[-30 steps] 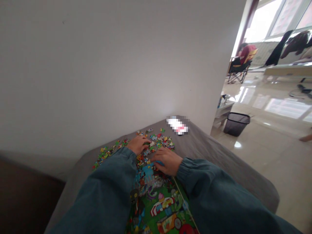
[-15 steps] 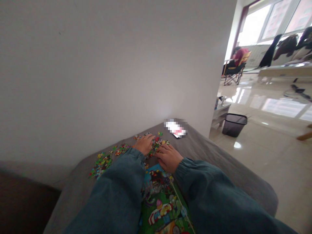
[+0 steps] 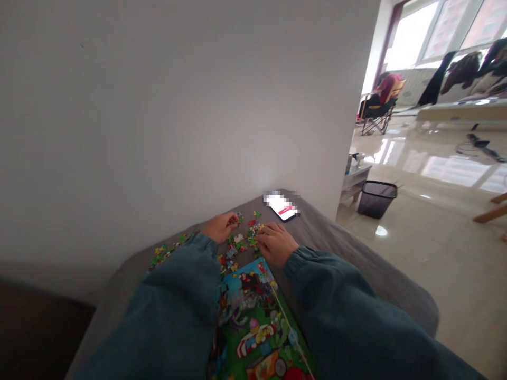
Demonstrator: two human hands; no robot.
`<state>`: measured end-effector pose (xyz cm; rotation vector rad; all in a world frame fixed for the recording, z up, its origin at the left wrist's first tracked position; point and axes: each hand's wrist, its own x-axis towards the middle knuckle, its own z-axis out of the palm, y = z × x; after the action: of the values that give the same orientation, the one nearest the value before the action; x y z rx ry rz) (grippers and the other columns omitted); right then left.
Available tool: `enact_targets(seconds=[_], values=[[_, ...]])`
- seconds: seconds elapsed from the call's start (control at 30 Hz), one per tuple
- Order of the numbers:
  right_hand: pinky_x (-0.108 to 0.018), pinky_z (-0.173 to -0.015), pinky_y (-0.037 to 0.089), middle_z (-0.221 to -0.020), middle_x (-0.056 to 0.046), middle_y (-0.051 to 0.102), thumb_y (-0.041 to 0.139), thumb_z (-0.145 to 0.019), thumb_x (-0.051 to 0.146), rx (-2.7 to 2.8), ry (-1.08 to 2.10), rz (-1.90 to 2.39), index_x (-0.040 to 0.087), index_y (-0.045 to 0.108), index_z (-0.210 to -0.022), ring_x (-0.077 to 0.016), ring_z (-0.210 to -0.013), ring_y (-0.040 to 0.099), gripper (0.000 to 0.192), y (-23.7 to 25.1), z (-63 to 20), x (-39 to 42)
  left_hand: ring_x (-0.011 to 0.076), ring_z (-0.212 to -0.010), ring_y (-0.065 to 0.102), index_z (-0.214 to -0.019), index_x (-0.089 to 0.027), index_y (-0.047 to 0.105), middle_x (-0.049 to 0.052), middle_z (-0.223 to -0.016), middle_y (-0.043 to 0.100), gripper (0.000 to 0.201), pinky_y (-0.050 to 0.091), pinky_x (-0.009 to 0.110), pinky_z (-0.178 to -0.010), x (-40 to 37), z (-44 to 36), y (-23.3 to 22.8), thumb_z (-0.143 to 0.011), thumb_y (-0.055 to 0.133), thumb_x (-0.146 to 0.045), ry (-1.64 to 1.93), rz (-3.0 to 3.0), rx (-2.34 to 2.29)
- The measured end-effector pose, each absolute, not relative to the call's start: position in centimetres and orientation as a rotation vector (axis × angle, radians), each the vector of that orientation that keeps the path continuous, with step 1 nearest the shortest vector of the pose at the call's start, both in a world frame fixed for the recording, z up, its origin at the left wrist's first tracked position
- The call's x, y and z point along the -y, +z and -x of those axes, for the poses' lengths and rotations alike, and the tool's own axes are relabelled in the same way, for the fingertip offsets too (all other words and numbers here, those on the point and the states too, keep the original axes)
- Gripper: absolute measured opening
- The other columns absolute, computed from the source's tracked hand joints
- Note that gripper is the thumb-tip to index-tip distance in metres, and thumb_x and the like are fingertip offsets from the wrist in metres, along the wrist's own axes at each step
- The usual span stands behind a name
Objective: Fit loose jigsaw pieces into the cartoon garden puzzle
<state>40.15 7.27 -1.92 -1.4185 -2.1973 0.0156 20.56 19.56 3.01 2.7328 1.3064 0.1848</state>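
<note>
My left hand [image 3: 222, 227] is at the wall side of the grey-covered surface [image 3: 317, 237]. Its fingers are curled together at a small jigsaw puzzle piece [image 3: 240, 219], which seems pinched at the fingertips. Loose jigsaw pieces [image 3: 237, 240] in many colours lie between my two hands. On the right edge of that pile rests my right hand [image 3: 278, 244], its fingers loosely bent and stretched over pieces, with no grip visible. Below my hands a colourful cartoon picture box or board [image 3: 253, 327] lies between my forearms.
More jigsaw pieces [image 3: 164, 253] lie left, partly behind my left sleeve. A lit phone [image 3: 283, 207] rests at the far corner by the wall [image 3: 178, 105]. On the floor stands a black mesh bin [image 3: 377, 200]. Farther back a person [image 3: 388, 87] sits in a folding chair.
My left hand has moved left, off the middle of the pile, and its fingers have curled in. More pieces show between my hands. The right hand stays nearly in place; the view has shifted slightly.
</note>
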Motion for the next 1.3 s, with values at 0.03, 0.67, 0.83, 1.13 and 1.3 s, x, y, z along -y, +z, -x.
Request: enact_targets(seconds=[0.03,0.67,0.83,1.13,1.3], values=[[-0.037,-0.089,0.035,-0.108,-0.007,0.064,0.05,-0.086,0.02,2.199,0.028,1.415,0.019,0.068,-0.103,-0.0228,-0.107,0.047,0.024,-1.9,-40.2,-7.2,0.0176,-0.089,0.062,-0.111,-0.021,0.062,0.004,-0.098,0.069,0.029,0.046,0.028,-0.082,-19.1,-20.0,3.8,-0.084,0.05,-0.021,0.204,-2.726,-1.282],[-0.039,-0.091,0.042,-0.099,-0.007,0.067,0.053,-0.084,0.015,2.279,0.11,1.042,0.018,0.068,-0.1,-0.021,-0.097,0.055,0.022,-2.6,-37.8,-5.9,0.0196,-0.084,0.066,-0.088,-0.019,0.067,0.004,-0.091,0.07,0.027,0.052,0.03,-0.078,-3.0,-9.3,1.9,-0.078,0.06,-0.044,0.559,-1.914,-1.323],[-0.039,-0.091,0.043,-0.099,-0.007,0.067,0.053,-0.084,0.014,2.319,0.15,1.013,0.018,0.068,-0.099,-0.0206,-0.098,0.055,0.021,-2.7,-37.2,-5.7,0.02,-0.083,0.065,-0.089,-0.022,0.071,0.002,-0.089,0.073,0.027,0.051,0.03,-0.076,-3.4,-9.5,0.7,-0.08,0.06,-0.045,0.577,-1.986,-1.422],[-0.044,-0.101,0.033,-0.126,-0.002,0.06,0.053,-0.087,0.026,2.628,0.331,0.724,0.027,0.057,-0.126,-0.0242,-0.123,0.04,0.039,-0.4,-34.8,-2.0,0.0199,-0.087,0.063,-0.106,-0.026,0.071,0.003,-0.101,0.072,0.034,0.05,0.031,-0.078,-3.1,-9.2,0.3,-0.086,0.051,-0.045,0.576,-2.119,-1.41],[-0.045,-0.103,0.03,-0.133,-0.002,0.056,0.051,-0.09,0.031,2.736,0.382,0.747,0.026,0.054,-0.129,-0.0266,-0.126,0.038,0.04,-0.4,-34.0,-1.2,0.0209,-0.092,0.064,-0.094,-0.028,0.074,0.002,-0.097,0.073,0.028,0.05,0.032,-0.083,-3.0,-8.8,0.3,-0.082,0.053,-0.043,0.585,-2.14,-1.413]])
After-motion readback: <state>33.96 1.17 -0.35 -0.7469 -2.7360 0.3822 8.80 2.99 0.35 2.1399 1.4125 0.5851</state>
